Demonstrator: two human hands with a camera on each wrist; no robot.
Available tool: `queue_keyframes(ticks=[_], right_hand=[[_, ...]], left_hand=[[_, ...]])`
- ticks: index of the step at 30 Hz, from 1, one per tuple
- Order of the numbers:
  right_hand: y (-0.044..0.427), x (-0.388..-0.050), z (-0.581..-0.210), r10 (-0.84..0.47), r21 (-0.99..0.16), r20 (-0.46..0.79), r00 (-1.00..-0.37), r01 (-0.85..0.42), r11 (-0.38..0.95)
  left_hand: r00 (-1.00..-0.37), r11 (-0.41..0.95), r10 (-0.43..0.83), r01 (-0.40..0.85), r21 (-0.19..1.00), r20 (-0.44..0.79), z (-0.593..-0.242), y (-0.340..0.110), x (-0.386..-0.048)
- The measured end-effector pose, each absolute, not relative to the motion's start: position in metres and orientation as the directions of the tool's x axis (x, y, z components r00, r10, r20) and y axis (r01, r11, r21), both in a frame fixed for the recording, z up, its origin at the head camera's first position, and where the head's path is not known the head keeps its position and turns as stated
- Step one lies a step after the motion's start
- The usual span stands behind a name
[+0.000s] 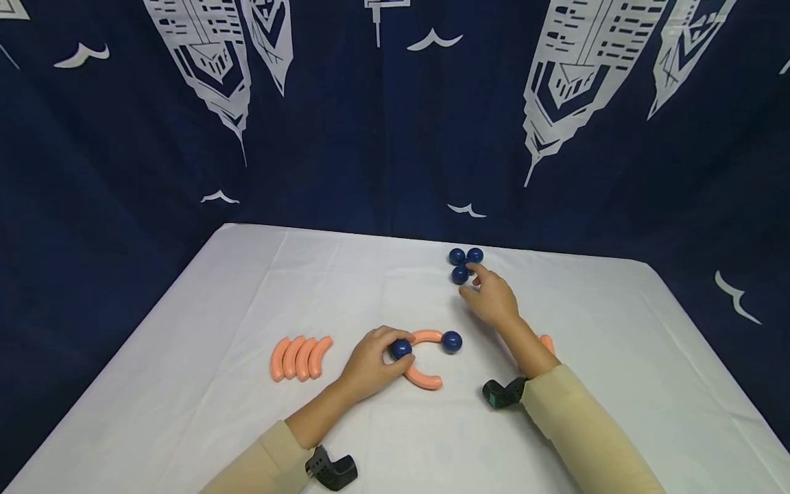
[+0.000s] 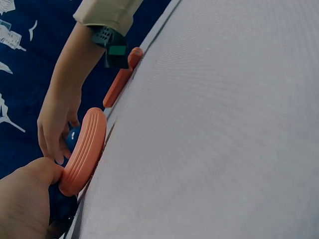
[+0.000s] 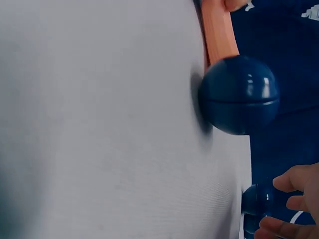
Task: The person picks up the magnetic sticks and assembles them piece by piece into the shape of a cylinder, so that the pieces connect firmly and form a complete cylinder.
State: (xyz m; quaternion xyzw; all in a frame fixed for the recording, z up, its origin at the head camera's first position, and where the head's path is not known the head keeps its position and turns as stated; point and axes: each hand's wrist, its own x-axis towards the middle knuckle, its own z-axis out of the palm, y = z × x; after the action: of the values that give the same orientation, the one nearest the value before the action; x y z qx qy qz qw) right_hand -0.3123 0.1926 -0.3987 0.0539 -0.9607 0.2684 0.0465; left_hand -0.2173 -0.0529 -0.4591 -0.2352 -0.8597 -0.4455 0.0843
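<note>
My left hand [image 1: 373, 360] grips a blue ball [image 1: 401, 348] between thumb and fingers on the white table. Two curved orange pieces meet this ball: an upper piece [image 1: 426, 336] running to another blue ball [image 1: 452, 342], and a lower piece [image 1: 424, 379] whose other end is free. In the left wrist view the ridged orange piece [image 2: 85, 152] lies by the left thumb. My right hand [image 1: 492, 298] reaches to a cluster of blue balls [image 1: 457, 256] at the table's back, thumb and fingers apart beside the nearest ball [image 1: 459, 275]. Its fingers partly cover the cluster.
Several curved orange pieces [image 1: 296, 358] lie side by side left of the left hand. More orange [image 1: 546, 342] shows beyond the right forearm, mostly hidden by it. A dark blue printed curtain [image 1: 382, 171] hangs behind the table's far edge.
</note>
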Motion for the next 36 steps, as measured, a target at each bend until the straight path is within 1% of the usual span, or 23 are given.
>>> queue_keyframes(ticks=[7, 15, 26, 36], right_hand=[[0.192, -0.324, -0.396, -0.087, -0.43, 0.034, -0.996, -0.093, 0.898], [0.192, -0.332, -0.402, -0.112, -0.432, 0.007, -0.994, -0.104, 0.896], [0.191, -0.336, -0.407, -0.1, -0.452, 0.063, -0.993, -0.118, 0.884], [0.184, -0.335, -0.411, -0.073, -0.439, 0.127, -0.989, -0.122, 0.89]], left_hand=[[-0.869, 0.494, 0.335, 0.491, 0.717, 0.364, -0.459, -0.053, -0.218], [-0.881, 0.507, 0.323, 0.47, 0.722, 0.347, -0.459, -0.053, -0.217], [-0.876, 0.505, 0.33, 0.478, 0.719, 0.35, -0.458, -0.052, -0.217], [-0.874, 0.496, 0.327, 0.482, 0.722, 0.359, -0.457, -0.054, -0.217]])
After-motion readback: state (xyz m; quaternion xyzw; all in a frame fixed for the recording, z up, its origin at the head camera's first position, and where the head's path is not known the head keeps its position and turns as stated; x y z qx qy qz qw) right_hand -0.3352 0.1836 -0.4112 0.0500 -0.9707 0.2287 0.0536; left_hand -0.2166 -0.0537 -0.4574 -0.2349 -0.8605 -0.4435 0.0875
